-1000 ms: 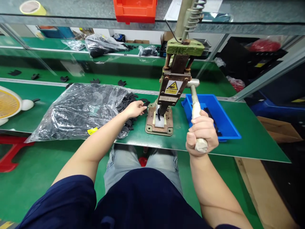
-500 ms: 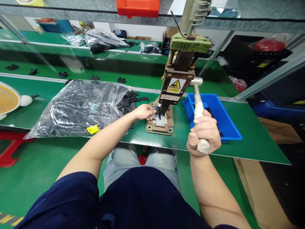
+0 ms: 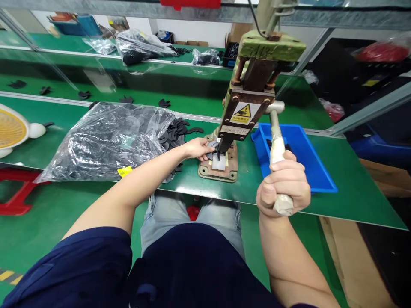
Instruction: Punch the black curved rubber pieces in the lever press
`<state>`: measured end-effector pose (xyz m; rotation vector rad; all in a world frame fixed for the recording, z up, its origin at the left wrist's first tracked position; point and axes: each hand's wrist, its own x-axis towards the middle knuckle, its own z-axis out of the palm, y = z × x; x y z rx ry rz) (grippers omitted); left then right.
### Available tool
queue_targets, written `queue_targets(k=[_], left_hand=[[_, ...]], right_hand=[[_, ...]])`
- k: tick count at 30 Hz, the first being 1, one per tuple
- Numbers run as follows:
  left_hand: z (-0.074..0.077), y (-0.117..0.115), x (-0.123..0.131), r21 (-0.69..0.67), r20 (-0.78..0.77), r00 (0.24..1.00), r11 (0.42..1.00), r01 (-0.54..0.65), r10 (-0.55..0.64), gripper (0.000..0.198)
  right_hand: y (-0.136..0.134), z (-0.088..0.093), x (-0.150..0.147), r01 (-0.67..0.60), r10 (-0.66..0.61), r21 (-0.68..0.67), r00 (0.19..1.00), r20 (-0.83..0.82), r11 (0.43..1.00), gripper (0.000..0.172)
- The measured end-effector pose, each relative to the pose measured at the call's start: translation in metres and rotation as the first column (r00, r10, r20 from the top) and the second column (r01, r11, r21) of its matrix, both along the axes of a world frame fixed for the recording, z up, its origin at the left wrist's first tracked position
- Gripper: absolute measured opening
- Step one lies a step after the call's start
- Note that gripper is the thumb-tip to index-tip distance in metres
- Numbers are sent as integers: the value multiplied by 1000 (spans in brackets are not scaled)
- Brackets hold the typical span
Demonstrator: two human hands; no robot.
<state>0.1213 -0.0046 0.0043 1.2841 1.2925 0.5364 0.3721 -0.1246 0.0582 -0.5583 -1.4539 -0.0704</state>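
Observation:
In the head view, my left hand (image 3: 196, 148) pinches a dark curved plastic piece (image 3: 212, 146) at the foot of a green and brown hand press (image 3: 247, 81). The piece lies over the light metal plate (image 3: 218, 162) on the press base (image 3: 204, 172), under the ram; the fingers are close beside the ram. My right hand (image 3: 285, 185) is wrapped round the tape-covered end of the press lever (image 3: 276, 141), which slants from the press's right side towards me. Whether the ram touches the piece, I cannot make out.
A clear bag (image 3: 109, 141) full of dark pieces lies left of the press, with loose pieces (image 3: 173, 133) spilling from its mouth. On the right stands a blue bin (image 3: 313, 164) with dark parts inside. Behind, several pieces rest on a green surface (image 3: 128, 81). A yellow-and-white fan-shaped object (image 3: 14, 128) sits far left.
The view has shifted a little, so the press, lever and bin appear farther right. Both hands keep their grips, left on the curved piece, right on the lever.

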Motion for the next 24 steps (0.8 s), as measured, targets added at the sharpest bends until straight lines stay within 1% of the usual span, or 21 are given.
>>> queue_targets(k=[5,9,14,16,18,20,21,23,24], left_hand=[[-2,7,-2,-51,-11,999,998,35,-35,38],[1,9,-2,-90,-22,998,995,49,-51,33],[5,11,-2,-214,-7,999,976,38,-40,35],[6,10,-2,-238,-5,1000,971,20,-21,34],[6,8,0,-241,-1,1000,970,-2,2,33],[6,3,1,-239,8,1000,971,-19,22,33],[6,0,2,-234,18,999,972,-28,34,33],[6,-7,2,-214,63,997,976,-40,55,33],[6,-12,0,-197,93,994,979,-46,65,33]], right_hand=[[4,-1,-2,-25,26,30,999,-30,999,34],[4,0,-3,-44,46,37,998,-40,998,35],[2,-2,-3,-45,46,26,999,-29,999,35],[3,3,-4,-46,47,43,998,-41,998,35],[8,18,-6,-67,72,72,995,-69,995,32],[16,45,-6,-92,102,102,990,-99,991,25],[21,61,-6,-98,108,106,989,-96,990,26],[32,91,-2,-103,108,69,992,-67,992,46],[37,102,1,-106,108,31,993,-55,994,53]])
